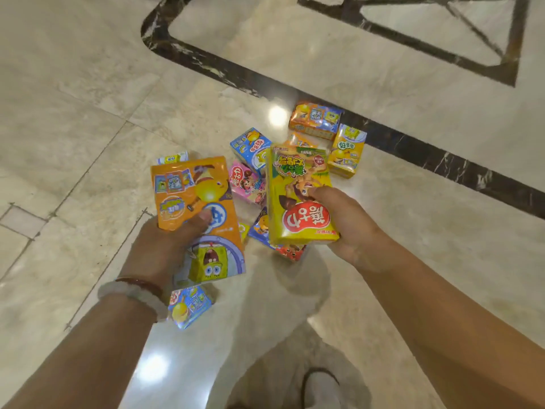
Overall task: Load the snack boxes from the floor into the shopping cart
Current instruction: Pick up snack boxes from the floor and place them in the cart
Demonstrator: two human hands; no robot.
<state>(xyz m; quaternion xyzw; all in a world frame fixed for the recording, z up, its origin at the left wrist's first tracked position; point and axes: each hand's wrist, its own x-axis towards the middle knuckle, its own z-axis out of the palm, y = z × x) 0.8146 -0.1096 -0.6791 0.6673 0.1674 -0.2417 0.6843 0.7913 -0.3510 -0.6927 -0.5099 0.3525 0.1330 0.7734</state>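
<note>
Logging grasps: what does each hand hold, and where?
Left hand grips the orange box at its lower left; right hand holds the yellow box by its right edge.

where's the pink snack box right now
In the head view the pink snack box lies on the marble floor at the centre of the pile, just below the blue box, seen between the orange box and the yellow box held up in the hands.

Two hands (165,246), two held boxes (194,202).

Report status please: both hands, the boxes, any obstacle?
Left hand holds orange box. Right hand holds yellow box. More boxes on floor. Cart not in view.
</note>
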